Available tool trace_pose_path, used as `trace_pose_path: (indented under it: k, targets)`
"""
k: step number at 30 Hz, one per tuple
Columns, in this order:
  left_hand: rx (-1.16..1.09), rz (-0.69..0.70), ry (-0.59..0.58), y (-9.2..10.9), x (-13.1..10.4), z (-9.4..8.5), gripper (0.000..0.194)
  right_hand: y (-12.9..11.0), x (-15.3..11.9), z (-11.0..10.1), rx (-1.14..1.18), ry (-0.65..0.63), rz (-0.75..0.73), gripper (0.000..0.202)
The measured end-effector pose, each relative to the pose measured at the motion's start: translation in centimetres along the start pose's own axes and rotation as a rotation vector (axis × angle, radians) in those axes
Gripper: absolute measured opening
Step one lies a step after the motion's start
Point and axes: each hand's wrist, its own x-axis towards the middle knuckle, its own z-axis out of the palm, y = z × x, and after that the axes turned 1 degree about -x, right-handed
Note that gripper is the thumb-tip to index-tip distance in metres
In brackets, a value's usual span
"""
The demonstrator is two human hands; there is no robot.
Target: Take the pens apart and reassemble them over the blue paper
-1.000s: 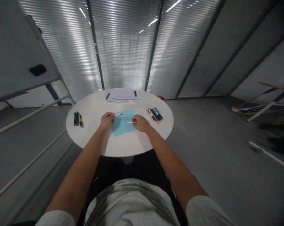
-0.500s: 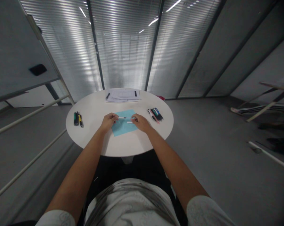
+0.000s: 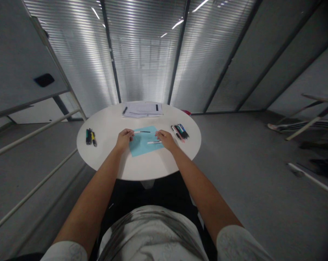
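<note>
Over the left part of a light blue sheet (image 3: 140, 149), my left hand (image 3: 124, 139) pinches the white end of a thin pen piece (image 3: 142, 132), whose dark length points right. My right hand (image 3: 165, 138) is closed at the sheet's right edge, its fingertips pressed together; what they hold, if anything, is too small to make out. A white pen part (image 3: 154, 143) lies on the sheet just below and left of my right fingers.
The round white table (image 3: 104, 125) bears green, black and yellow markers (image 3: 90, 137) at left, several pens (image 3: 180, 132) at right, and stacked papers (image 3: 142, 110) with a dark pen (image 3: 125, 110) at the back. A whiteboard frame (image 3: 52, 54) stands left.
My right hand has moved slightly right, away from my left hand. More of the dark length of the pen piece in my left hand now shows, as does more of the white part on the sheet.
</note>
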Motion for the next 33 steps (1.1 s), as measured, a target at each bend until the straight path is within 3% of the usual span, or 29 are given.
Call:
trace_pose_path:
  k: [6,10,15,20,23,30,33]
  targets:
    - [-0.021,-0.019,0.041,-0.3,0.4,0.0,0.018,1.2,0.7,-0.3,0.21,0.104,0.068,0.036]
    - [-0.04,-0.035,0.033,-0.1,0.2,0.1,0.017,1.6,0.9,-0.4,0.222,0.136,0.075,0.028]
    - [-0.045,-0.022,0.007,0.1,-0.1,0.1,0.016,1.6,0.7,-0.2,-0.077,0.149,0.006,0.022]
    - [-0.003,-0.014,-0.017,0.3,-0.2,0.1,0.015,0.3,0.1,-0.1,-0.582,-0.028,-0.016,0.026]
    - [0.023,0.006,-0.026,0.2,-0.2,0.2,0.014,-0.8,-0.3,0.0,-0.769,-0.1,-0.026,0.028]
    - [0.123,0.031,-0.068,-0.3,-0.2,0.1,0.016,-2.6,-1.3,0.3,-0.85,-0.076,-0.125,0.032]
    - [0.176,0.038,-0.073,-0.5,-0.2,0.1,0.016,-3.0,-1.6,0.3,-0.801,-0.141,-0.218,0.032]
